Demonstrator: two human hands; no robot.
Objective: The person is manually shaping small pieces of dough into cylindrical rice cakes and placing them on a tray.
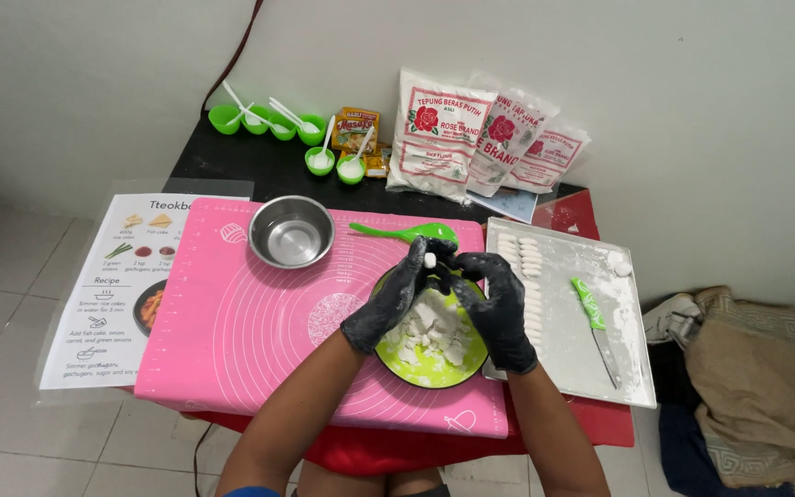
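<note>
Dough piece point(430, 260): a small white lump, held above the far rim of the green plate point(471, 361).
Grip: fingertips of both black-gloved hands meet around the dough piece, pinched together on it.
Left hand point(393, 296): over the plate's left rim, fingers curled up toward the lump.
Right hand point(501, 308): over the plate's right rim, thumb and fingers closed on the same lump.
Green plate: on the pink mat point(259, 340), holding a heap of white dough chunks point(434, 333).
Green spoon point(404, 231): lying on the mat just beyond the plate.
Metal bowl point(292, 231): on the mat, to the far left of the plate.
Tray point(632, 368): just right of the plate, floured, with rows of shaped dough pieces point(526, 262) along its near-plate side and a green-handled knife point(595, 324) further right.
Flour bags point(480, 138): standing against the wall, well beyond the plate.
Small green cups point(269, 120): at the far left of the surface point(232, 170), with white spoons in them.
Recipe sheet point(108, 294): left of the mat.
</note>
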